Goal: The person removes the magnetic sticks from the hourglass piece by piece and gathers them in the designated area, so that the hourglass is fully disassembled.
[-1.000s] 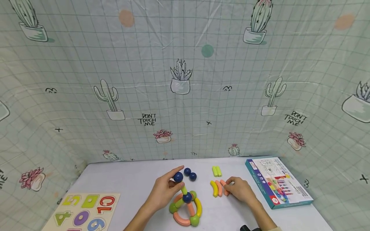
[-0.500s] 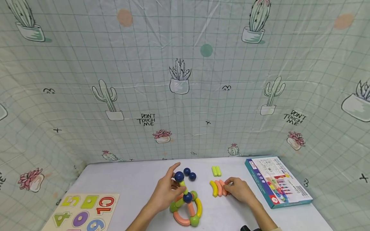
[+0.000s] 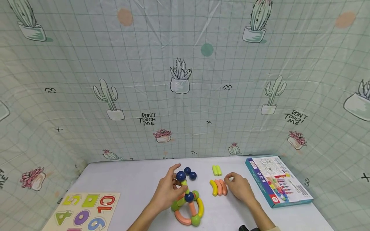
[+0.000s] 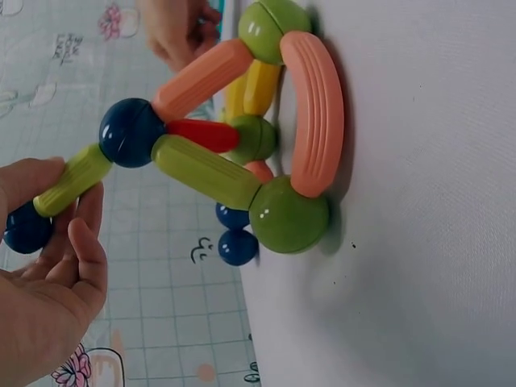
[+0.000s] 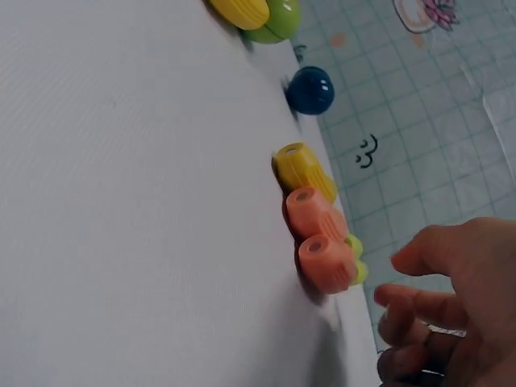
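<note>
A toy frame of sticks and balls (image 3: 188, 208) stands on the white table (image 3: 130, 179): green balls (image 4: 288, 214), curved orange sticks (image 4: 314, 113) and a dark blue ball (image 4: 131, 133) on top. From that ball a short green stick (image 4: 72, 179) rises to another blue ball (image 3: 180, 175). My left hand (image 3: 177, 183) pinches this green stick just under its ball. My right hand (image 3: 231, 179) hovers with loosely curled fingers just right of three curved sticks, one yellow (image 5: 302, 169) and two orange (image 5: 322, 262), touching none of them.
Two loose blue balls (image 3: 190, 173) and a pair of short yellow-green sticks (image 3: 216, 170) lie behind the frame. A flat toy box (image 3: 277, 181) sits at the right. A wooden number puzzle (image 3: 83, 211) lies at the front left. A cactus-print sheet walls the table.
My right hand has let go of the rightmost orange stick and drawn slightly back. My left hand has kept its hold, tilting the green stick and top ball a little to the right.
</note>
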Available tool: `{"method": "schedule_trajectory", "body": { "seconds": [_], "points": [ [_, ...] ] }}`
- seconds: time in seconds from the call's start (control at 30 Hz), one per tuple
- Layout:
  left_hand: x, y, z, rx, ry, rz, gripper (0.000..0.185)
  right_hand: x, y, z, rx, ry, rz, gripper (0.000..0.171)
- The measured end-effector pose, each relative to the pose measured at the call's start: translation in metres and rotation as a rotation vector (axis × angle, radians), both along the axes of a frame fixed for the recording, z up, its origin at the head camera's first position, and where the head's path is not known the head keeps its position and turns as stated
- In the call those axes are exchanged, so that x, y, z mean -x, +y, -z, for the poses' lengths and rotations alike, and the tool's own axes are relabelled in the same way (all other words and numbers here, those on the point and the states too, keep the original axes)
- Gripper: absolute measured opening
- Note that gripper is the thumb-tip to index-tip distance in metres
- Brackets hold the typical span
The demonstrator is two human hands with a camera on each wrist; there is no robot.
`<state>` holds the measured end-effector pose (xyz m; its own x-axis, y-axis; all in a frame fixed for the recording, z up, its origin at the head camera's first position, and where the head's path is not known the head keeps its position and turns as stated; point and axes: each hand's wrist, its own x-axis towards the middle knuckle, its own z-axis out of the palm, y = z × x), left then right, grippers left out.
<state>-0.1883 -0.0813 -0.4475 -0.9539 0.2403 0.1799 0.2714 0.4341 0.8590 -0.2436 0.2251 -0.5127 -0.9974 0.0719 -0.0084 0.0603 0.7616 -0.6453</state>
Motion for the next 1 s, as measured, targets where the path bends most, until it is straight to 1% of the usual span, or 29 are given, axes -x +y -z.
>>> {"method": "schedule_trajectory", "body": {
  "seconds": [0.07, 0.1, 0.2, 0.27, 0.37, 0.5, 0.57, 0.6, 0.67, 0.73, 0.8, 0.87, 0.9, 1.0],
  "points": [
    [0.001, 0.000, 0.000, -0.003, 0.006, 0.006, 0.085, 0.001, -0.004, -0.002, 0.018, 0.056, 0.021, 0.027],
    [0.001, 0.000, 0.000, -0.007, 0.005, 0.012, 0.088, 0.001, -0.007, -0.005, 0.035, 0.083, 0.017, 0.026],
    [0.001, -0.001, 0.000, -0.019, -0.005, 0.028, 0.095, -0.002, -0.022, -0.015, 0.109, 0.144, -0.044, 0.021],
    [0.001, -0.001, -0.001, -0.022, -0.018, 0.033, 0.098, -0.007, -0.036, -0.024, 0.167, 0.166, -0.129, 0.020],
    [0.001, -0.001, -0.003, -0.010, -0.019, 0.036, 0.101, -0.015, -0.058, -0.039, 0.248, 0.188, -0.291, 0.021],
    [0.000, 0.002, -0.004, 0.013, 0.018, 0.049, 0.100, -0.025, -0.084, -0.059, 0.329, 0.221, -0.521, 0.032],
    [0.000, 0.003, -0.004, 0.013, 0.041, 0.064, 0.098, -0.028, -0.094, -0.066, 0.345, 0.244, -0.604, 0.036],
    [0.000, 0.004, -0.004, 0.017, 0.053, 0.070, 0.097, -0.030, -0.097, -0.068, 0.350, 0.255, -0.630, 0.037],
    [-0.001, 0.004, -0.003, 0.024, 0.076, 0.079, 0.094, -0.032, -0.102, -0.071, 0.350, 0.282, -0.656, 0.035],
    [-0.001, 0.005, -0.001, 0.023, 0.084, 0.084, 0.092, -0.033, -0.104, -0.072, 0.345, 0.302, -0.662, 0.032],
    [-0.002, 0.004, 0.001, 0.025, 0.072, 0.077, 0.089, -0.034, -0.106, -0.073, 0.343, 0.307, -0.660, 0.031],
    [-0.002, 0.003, 0.003, 0.029, 0.041, 0.074, 0.084, -0.034, -0.106, -0.074, 0.345, 0.303, -0.656, 0.031],
    [-0.002, 0.003, 0.003, 0.024, 0.017, 0.079, 0.080, -0.034, -0.106, -0.074, 0.345, 0.299, -0.652, 0.032],
    [-0.001, 0.002, 0.006, 0.032, -0.021, 0.107, 0.054, -0.034, -0.106, -0.074, 0.344, 0.290, -0.631, 0.033]
  ]
}}
